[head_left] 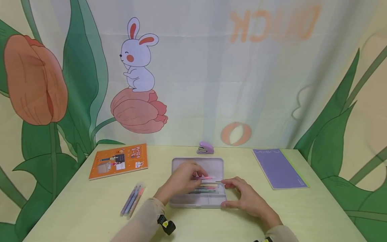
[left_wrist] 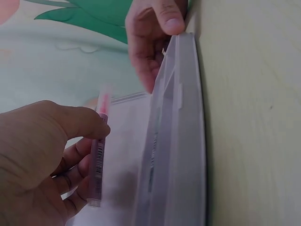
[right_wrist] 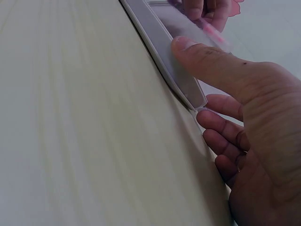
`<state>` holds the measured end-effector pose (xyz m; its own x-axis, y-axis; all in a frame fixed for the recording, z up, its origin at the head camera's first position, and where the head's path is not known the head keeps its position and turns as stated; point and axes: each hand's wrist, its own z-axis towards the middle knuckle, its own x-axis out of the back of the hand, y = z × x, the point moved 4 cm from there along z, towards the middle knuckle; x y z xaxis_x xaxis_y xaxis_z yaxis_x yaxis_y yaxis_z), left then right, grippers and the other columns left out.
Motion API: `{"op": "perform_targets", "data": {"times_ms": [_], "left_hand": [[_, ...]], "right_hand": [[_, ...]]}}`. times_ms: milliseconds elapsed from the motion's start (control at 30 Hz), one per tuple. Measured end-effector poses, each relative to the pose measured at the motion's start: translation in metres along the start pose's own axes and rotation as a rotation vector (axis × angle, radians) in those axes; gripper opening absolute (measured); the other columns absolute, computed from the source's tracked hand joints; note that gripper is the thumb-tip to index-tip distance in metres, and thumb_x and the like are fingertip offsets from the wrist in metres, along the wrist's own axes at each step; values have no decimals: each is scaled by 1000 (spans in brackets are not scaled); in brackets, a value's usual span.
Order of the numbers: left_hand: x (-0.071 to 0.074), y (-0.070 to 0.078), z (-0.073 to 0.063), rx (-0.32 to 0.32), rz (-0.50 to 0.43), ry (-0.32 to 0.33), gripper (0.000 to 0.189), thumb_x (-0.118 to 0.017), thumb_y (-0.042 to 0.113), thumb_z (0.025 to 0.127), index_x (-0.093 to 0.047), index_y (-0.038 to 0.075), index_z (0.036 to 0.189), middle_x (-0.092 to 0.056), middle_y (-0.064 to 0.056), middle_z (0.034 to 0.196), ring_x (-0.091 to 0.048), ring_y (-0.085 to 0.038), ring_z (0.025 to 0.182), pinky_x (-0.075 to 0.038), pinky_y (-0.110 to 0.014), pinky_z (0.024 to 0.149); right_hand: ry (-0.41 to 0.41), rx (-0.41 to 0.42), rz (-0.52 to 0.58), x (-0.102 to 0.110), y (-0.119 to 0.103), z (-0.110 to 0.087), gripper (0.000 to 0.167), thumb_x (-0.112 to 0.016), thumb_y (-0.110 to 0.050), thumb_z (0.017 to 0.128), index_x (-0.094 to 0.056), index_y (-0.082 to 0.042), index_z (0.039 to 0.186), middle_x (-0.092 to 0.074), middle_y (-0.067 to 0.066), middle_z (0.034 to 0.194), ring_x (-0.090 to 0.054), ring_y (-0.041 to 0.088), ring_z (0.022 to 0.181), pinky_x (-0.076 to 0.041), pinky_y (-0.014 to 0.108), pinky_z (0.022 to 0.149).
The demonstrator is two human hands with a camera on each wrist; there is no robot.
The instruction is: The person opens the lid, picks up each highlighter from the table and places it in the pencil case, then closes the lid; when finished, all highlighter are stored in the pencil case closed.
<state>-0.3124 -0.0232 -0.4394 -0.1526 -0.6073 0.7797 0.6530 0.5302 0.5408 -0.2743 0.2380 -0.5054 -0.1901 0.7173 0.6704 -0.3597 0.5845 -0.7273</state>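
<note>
Pink pen [left_wrist: 97,162] above open case [head_left: 216,200]
Left hand [head_left: 185,176] pinched it between thumb and fingers; right hand [head_left: 248,199] gripped the case's right end.

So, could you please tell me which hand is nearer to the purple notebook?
The right hand is nearer: it is at the right edge of the open pencil case, left of the purple notebook. The left hand is farther left, over the case, holding a pink-tipped pen.

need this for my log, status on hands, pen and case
Left hand pinching pink pen over open case. Right hand holding case's right end. Other pens inside case; nothing seen blocking.
</note>
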Motion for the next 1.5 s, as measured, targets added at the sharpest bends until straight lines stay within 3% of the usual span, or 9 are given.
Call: {"op": "perform_targets", "data": {"times_ms": [300,567,833,1067,1333,1500], "left_hand": [[-7,-3,-6,58,-23,-6,26,-84,6,96,-83,10,121,-73,-8,113,-67,-27,104,-56,-35,90],[10,-2,-8,70,-12,30,25,-82,9,97,-82,10,122,-74,-8,114,-68,-28,104,-58,-42,92],[27,-8,-18,89,-29,61,23,-83,11,97,-82,11,120,-76,-7,115,-67,-23,102,-58,-42,90],[57,-23,-40,128,-6,133,25,-84,8,97,-82,11,121,-75,-8,113,-67,-28,102,-57,-39,86],[94,-52,-77,219,67,200,26,-86,9,97,-82,16,122,-75,3,112,-65,-25,100,-57,-40,86],[109,-68,-104,263,82,233,26,-85,7,96,-82,15,120,-76,2,113,-65,-23,99,-58,-43,86]], "right_hand": [[-7,0,-5,-2,-2,1,81,-99,-49,81,-66,-22,150,-66,-6,130,-60,22,129,-43,59,120],[-1,-13,6,-2,-1,1,81,-100,-47,80,-66,-24,150,-67,-6,130,-60,22,129,-41,61,122],[2,-21,9,-2,0,1,82,-101,-47,79,-67,-24,150,-67,-6,130,-60,22,129,-40,60,123],[-4,-14,5,-2,-2,2,83,-101,-47,79,-66,-22,150,-67,-5,131,-61,23,130,-39,62,124],[0,-16,-2,-1,-2,1,83,-101,-47,79,-66,-22,150,-67,-6,132,-61,22,130,-41,61,123],[8,-15,-8,-1,0,0,82,-100,-48,80,-66,-22,150,-67,-7,131,-61,21,130,-43,59,122]]}}
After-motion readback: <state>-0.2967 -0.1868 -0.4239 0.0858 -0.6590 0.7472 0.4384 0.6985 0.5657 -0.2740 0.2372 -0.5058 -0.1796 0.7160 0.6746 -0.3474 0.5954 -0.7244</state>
